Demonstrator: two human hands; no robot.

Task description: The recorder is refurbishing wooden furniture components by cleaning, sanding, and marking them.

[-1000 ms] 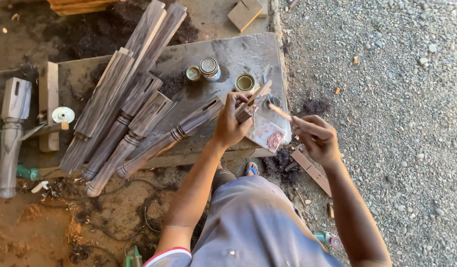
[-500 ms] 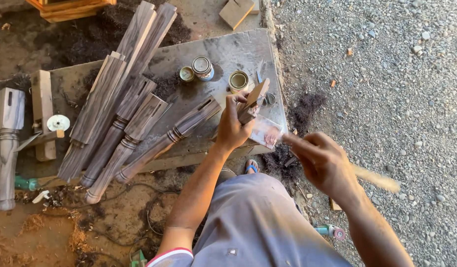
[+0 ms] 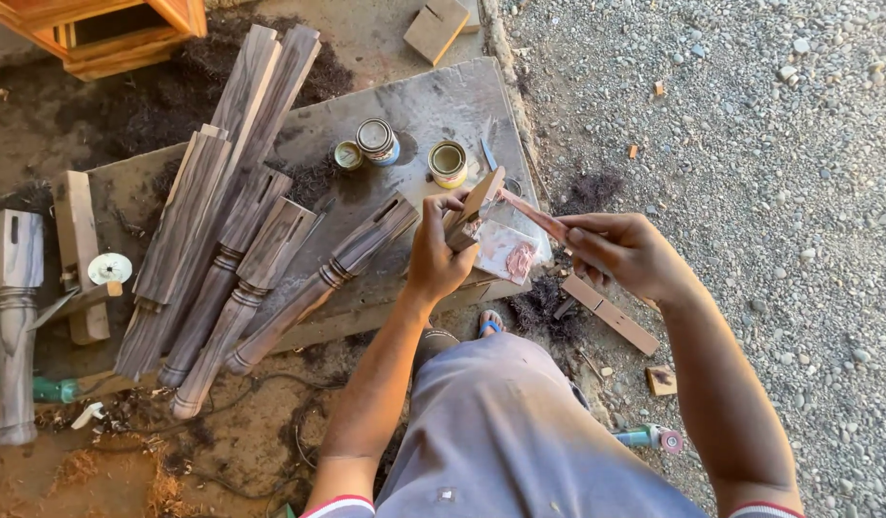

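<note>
Grey-streaked turned wood, matt and unvarnished, on the table legs (image 3: 299, 288) at centre left. Raw pale wood in the small block (image 3: 474, 206) at frame centre, gripped by the left hand (image 3: 438, 254). Shiny metal on the tins (image 3: 376, 140) above it. Worn, dusty board (image 3: 433, 101) beneath, rough. Pinkish paste smeared on the scrap sheet (image 3: 508, 254). Loose grey gravel (image 3: 750, 115) at right, coarse. Orange varnished wood on the cabinet (image 3: 127, 34), upper left.

The right hand (image 3: 627, 254) has swung back in from the gravel, its stick (image 3: 534, 216) now touching the block (image 3: 472, 211) again.
</note>
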